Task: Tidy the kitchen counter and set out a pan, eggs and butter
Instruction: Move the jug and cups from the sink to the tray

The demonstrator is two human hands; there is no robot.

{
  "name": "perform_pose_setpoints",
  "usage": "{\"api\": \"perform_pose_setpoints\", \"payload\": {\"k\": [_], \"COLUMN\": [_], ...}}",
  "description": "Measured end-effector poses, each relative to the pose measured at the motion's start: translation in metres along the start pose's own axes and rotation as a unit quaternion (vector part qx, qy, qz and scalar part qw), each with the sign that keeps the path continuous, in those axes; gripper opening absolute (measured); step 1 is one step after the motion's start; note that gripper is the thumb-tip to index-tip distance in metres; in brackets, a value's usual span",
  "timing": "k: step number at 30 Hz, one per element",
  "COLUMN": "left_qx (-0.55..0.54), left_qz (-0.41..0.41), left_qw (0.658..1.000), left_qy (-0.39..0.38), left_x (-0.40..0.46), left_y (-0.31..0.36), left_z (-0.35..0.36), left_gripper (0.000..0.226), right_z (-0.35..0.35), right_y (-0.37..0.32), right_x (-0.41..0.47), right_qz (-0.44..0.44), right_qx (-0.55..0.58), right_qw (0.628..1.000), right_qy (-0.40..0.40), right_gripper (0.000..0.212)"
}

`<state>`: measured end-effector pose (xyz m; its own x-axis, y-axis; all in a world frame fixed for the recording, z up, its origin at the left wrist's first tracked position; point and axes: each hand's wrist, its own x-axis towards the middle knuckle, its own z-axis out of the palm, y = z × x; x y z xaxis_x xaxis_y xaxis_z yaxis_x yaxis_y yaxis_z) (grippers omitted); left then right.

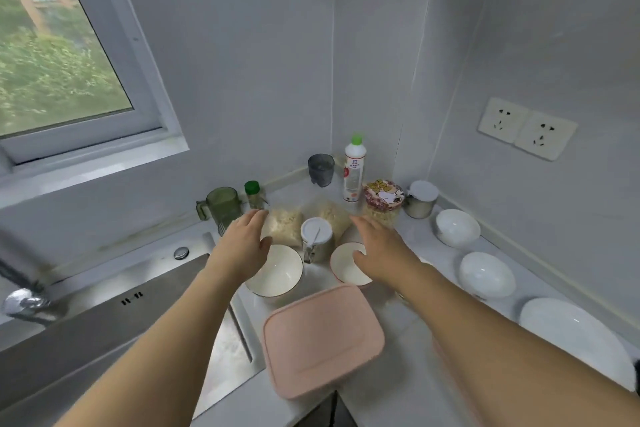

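- Pale grey walls [249,55] meet in a corner at twelve o'clock.
- Window [52,55] at ten o'clock shows green trees, daylight.
- Two sockets [526,128] at two o'clock.

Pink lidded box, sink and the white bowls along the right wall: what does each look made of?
Pink box: likely plastic, matte, with soft rounded corners and a moulded lid. Sink: brushed stainless steel by its grey metallic sheen. White bowls: probably glazed ceramic, glossy with sharp highlights, though melamine cannot be ruled out.
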<state>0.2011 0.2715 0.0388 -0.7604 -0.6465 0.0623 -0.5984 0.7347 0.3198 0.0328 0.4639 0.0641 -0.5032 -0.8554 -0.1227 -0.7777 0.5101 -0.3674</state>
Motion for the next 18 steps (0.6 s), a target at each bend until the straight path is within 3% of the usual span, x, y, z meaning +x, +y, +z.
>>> {"api": "perform_pose_setpoints", "payload": {"k": [6,18], "left_qx": [-0.019,0.000], "left_qz": [-0.011,-0.075], "left_qw": [1.000,0.996], "left_qy": [-0.009,-0.039], "left_x": [0.056,0.139], "left_y": [-0.046,-0.176], "left_z": [0.005,-0.019], "left_gripper": [0.055,0.051], "right_z": [0.009,0.067], "right_y": [-0.021,-0.108], "right_x": [0.070,0.194], "right_qz": [-0.003,-0.081], "right_qx": [-0.008,-0.018], "right_qw": [1.000,0.994], "right_qy": [0.003,-0.077], "right_gripper": [0.066,0.070]}}
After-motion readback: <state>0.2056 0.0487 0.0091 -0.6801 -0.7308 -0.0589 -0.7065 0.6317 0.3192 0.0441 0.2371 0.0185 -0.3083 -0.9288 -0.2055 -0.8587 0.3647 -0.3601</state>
